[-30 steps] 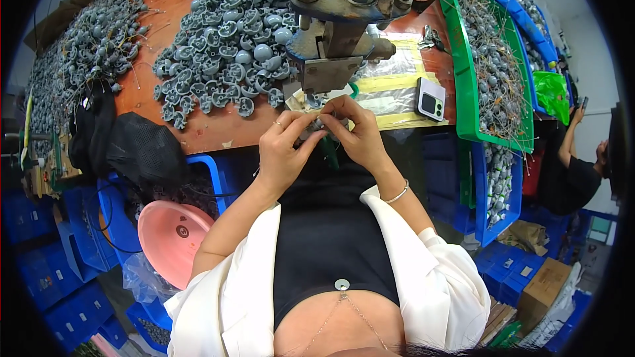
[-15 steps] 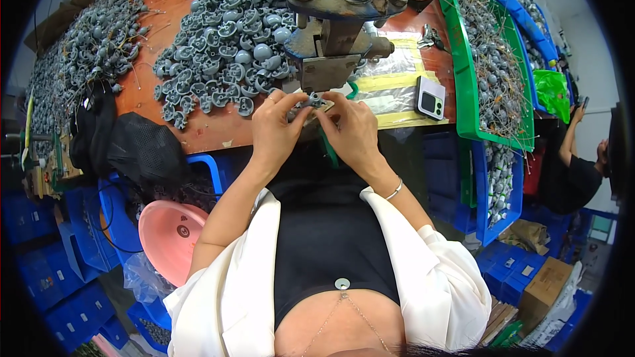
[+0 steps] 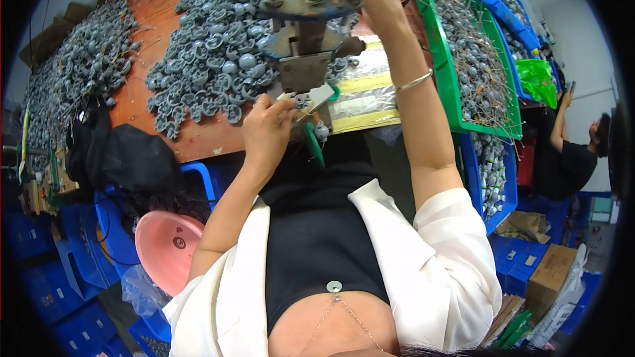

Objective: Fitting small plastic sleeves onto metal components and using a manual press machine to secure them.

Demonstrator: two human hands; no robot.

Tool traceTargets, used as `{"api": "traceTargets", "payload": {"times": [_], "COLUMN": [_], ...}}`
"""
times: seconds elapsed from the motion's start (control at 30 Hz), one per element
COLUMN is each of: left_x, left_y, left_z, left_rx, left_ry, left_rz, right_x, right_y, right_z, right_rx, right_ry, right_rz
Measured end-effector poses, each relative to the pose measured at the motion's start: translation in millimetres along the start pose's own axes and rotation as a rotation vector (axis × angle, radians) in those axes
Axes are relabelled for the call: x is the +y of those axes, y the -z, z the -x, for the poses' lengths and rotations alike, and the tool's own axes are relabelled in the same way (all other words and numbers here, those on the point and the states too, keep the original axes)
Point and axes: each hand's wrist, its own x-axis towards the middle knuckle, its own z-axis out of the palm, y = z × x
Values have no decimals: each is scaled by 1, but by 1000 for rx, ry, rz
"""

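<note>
My left hand (image 3: 266,129) is closed, thumb and fingers pinched on a small grey plastic part (image 3: 301,101) right under the head of a metal hand press (image 3: 305,71). The fingers hide much of that part. My right hand (image 3: 381,1) is raised at the upper right side of the press, beside its rods and spring. Its fingers look curled, but motion blur and the rods hide what they grip. Below the press, a round grey piece (image 3: 321,132) sits by a green curved handle (image 3: 313,147) at the table edge.
Grey plastic shells (image 3: 211,46) are heaped left of the press, with a pile of wired grey parts (image 3: 86,53) farther left. A green crate (image 3: 433,46) of wired parts stands right. A pink basin (image 3: 155,241) lies lower left. Another person (image 3: 575,165) is at far right.
My right hand has left the part under the press and gone up and right to the press's upper side. My left hand stays at the part. The view has shifted slightly.
</note>
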Motion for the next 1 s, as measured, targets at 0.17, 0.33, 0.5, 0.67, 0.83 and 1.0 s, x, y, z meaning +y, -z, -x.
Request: {"api": "traceTargets", "payload": {"times": [0.17,0.33,0.5,0.67,0.83,1.0], "left_x": [-2,0,9,0,44,-19], "left_y": [-2,1,12,26,54,102], "left_z": [3,2,4,18,31,8], "left_rx": [31,-18,-34,-361,-1052,-419], "left_ry": [-50,-57,-78,-120,428,454], "left_rz": [27,-28,-173,-203,878,1280], "right_x": [17,73,38,38,154,219], "right_y": [9,5,40,74,171,242], "right_z": [71,173,148,72,-25,-52], "right_rx": [157,85,29,258,462,486], "right_ry": [669,873,999,618,202,41], "right_rz": [-121,54,375,59,567,1066]}}
